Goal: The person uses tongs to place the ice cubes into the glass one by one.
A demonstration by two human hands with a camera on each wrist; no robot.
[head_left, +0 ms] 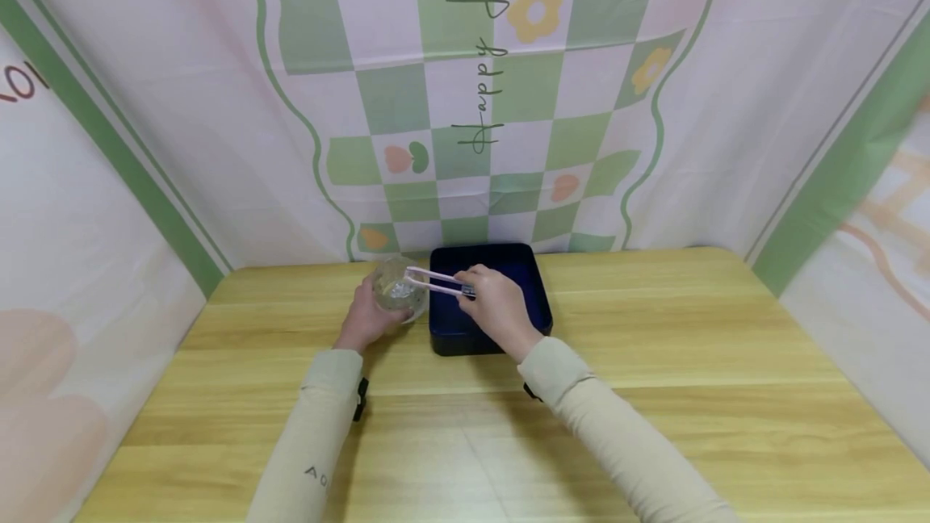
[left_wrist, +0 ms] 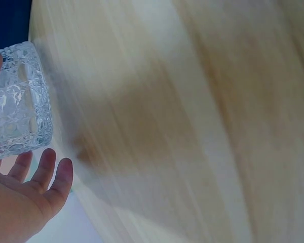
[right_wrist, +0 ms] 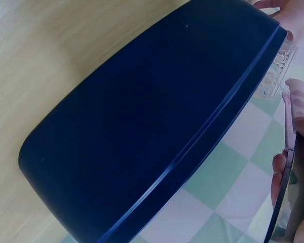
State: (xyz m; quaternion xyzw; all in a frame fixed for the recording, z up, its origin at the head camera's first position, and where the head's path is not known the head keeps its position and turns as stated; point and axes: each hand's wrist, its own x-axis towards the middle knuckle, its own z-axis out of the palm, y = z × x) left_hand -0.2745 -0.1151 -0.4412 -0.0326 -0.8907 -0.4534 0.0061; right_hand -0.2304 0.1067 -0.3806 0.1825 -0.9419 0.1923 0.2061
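My left hand (head_left: pixel 368 317) grips a clear, textured drinking glass (head_left: pixel 401 294) left of the dark blue box. In the left wrist view, the thumb lies on one side of the glass (left_wrist: pixel 20 104) and the fingers (left_wrist: pixel 43 169) on the other. Tongs (head_left: pixel 436 274) with pink arms and a metal handle are held in my right hand (head_left: pixel 501 309). Their tips reach over the mouth of the glass, slightly apart. Whether anything sits between the tips or inside the glass is unclear.
The dark blue open box (head_left: pixel 465 344) stands on the wooden table (head_left: pixel 465 442) near its back edge, beneath my right hand. What it contains cannot be made out. A checkered green and white cloth (head_left: pixel 465 103) hangs behind the table, with printed cloth at both sides.
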